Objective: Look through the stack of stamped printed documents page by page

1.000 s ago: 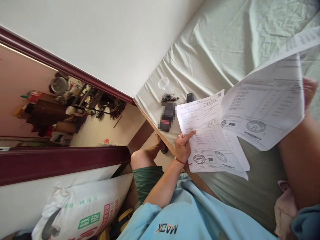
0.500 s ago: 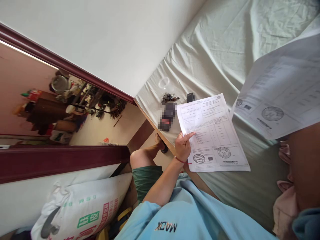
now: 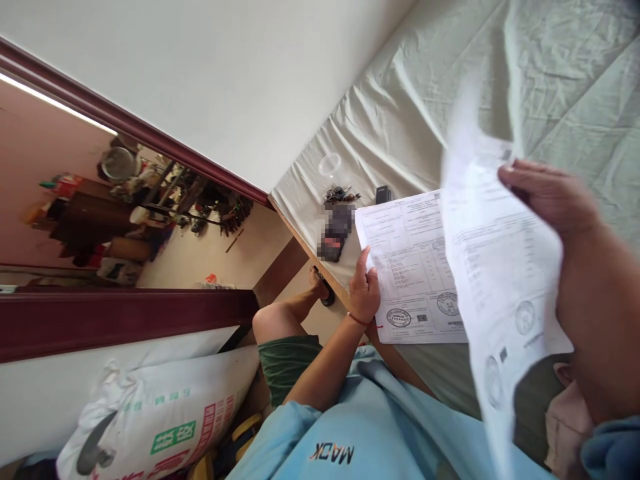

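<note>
My left hand (image 3: 365,293), a red cord at its wrist, grips the left edge of a stack of printed papers (image 3: 407,247). Its fingers are closed on the edge, with the thumb along the margin. The stack shows lines of print and round black stamps. On the right, my right hand (image 3: 550,197) pinches a printed sheet (image 3: 495,253) near its upper corner. That sheet is curved and partly blurred, standing up in front of the right part of the stack and hiding it.
A pale green sheet (image 3: 415,127) covers the bed. On it lie a clear round lid (image 3: 330,165), keys (image 3: 340,194), a small black object (image 3: 383,194) and a dark pixelated item (image 3: 337,233). A white sack (image 3: 200,400) leans at lower left, below a doorway into a cluttered room.
The sheet at the right has swung left over the stack, and my right hand has come into view holding it. My left thumb has drawn back from the print to the stack's edge.
</note>
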Motion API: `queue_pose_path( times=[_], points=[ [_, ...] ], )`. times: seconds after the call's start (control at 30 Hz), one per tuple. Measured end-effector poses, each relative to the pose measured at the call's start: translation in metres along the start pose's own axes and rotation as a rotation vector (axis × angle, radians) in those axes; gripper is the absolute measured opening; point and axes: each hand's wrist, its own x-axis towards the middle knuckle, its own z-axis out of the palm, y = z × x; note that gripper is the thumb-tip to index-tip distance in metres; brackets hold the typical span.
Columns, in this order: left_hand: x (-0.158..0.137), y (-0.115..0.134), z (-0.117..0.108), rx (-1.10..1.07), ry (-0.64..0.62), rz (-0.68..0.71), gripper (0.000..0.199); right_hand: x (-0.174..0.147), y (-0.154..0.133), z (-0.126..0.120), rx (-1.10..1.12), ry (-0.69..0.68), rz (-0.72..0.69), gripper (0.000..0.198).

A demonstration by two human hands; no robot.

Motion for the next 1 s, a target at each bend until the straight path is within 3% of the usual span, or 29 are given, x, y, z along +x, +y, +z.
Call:
queue_pose_path(
  times=[0.1,0.17,0.3,0.4,0.67,1.0],
  points=[
    [0.001,-0.003,-0.002,-0.077,-0.011,-0.12,0.075,-0.008,0.005,0.026,0.134,-0.175,0.08,0.018],
    [0.003,-0.004,-0.003,-0.132,-0.026,-0.146,0.073,-0.01,0.011,0.039,0.04,-0.23,0.042,0.012],
    [0.01,0.0,-0.006,-0.213,-0.028,-0.098,0.042,-0.006,0.025,0.051,-0.426,-0.054,-0.208,0.016],
    [0.011,0.005,-0.008,-0.307,-0.038,-0.124,0.03,-0.005,0.031,0.055,-0.669,0.017,-0.337,0.027],
    [0.007,-0.001,-0.003,-0.435,-0.037,-0.227,0.036,0.001,0.043,0.054,-0.746,0.095,-0.53,0.022],
    [0.004,-0.009,-0.001,-0.295,0.101,-0.252,0.054,0.0,0.049,0.058,-0.769,0.129,-0.549,0.018]
  ],
)
